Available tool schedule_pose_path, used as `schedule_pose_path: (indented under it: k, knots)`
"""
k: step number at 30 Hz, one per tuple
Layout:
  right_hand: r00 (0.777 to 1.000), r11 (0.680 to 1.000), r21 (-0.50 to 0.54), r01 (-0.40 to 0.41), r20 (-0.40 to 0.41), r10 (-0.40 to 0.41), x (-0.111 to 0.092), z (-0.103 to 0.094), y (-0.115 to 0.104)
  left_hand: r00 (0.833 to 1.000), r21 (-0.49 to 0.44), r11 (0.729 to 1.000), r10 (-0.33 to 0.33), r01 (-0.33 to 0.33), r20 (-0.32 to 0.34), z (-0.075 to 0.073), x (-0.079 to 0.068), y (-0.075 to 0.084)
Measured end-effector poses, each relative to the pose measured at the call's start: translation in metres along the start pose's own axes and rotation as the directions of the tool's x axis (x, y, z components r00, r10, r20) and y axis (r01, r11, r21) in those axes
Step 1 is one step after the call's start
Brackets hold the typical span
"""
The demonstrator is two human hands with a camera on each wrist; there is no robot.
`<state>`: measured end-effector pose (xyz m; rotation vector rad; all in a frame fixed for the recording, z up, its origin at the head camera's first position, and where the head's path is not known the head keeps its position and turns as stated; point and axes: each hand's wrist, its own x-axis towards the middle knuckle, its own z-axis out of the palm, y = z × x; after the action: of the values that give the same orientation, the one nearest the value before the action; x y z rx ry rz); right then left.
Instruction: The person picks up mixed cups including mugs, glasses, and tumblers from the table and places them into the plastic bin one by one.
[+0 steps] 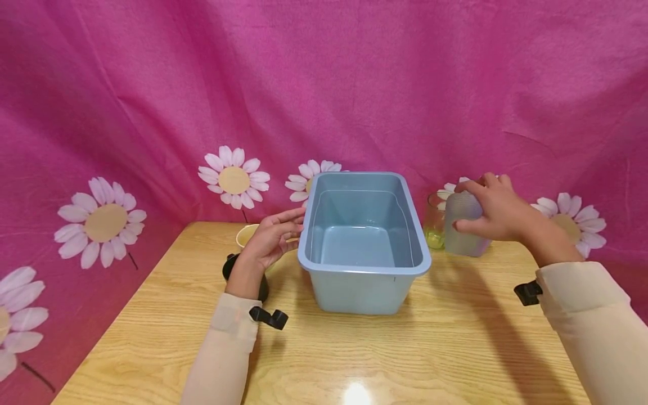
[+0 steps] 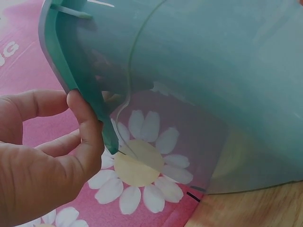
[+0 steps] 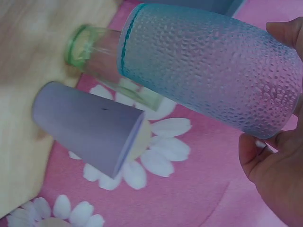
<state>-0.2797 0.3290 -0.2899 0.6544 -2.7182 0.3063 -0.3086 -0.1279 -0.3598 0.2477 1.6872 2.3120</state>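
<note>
A blue-grey plastic tub [image 1: 361, 292] stands in the middle of the table, its inside bare. My left hand [image 1: 268, 239] is at its left side, and in the left wrist view thumb and fingers pinch the rim [image 2: 78, 85]. To the right of the tub, my right hand [image 1: 498, 211] grips a translucent, pebble-textured tumbler [image 3: 203, 66] around its end. Beside that tumbler, a clear green-tinted glass [image 1: 434, 222] stands close to the tub. A plain purple cup [image 3: 90, 125] is next to the glass, mostly hidden behind the tumbler in the head view.
Left of the tub, a yellow cup [image 1: 245, 235] and a black cup [image 1: 229, 265] stand partly behind my left hand and wrist. A pink cloth [image 1: 354, 84] with daisies hangs behind the wooden table [image 1: 405, 354].
</note>
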Motion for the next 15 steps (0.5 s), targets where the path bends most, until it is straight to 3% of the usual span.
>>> schedule_pose_path:
  k: [15]
  knots:
    - [0.993,0.995,-0.051,0.089,-0.074,-0.093,0.025,-0.034,-0.022,1.000,0.013,1.000,-0.002,0.002,-0.012,0.001,-0.002,0.001]
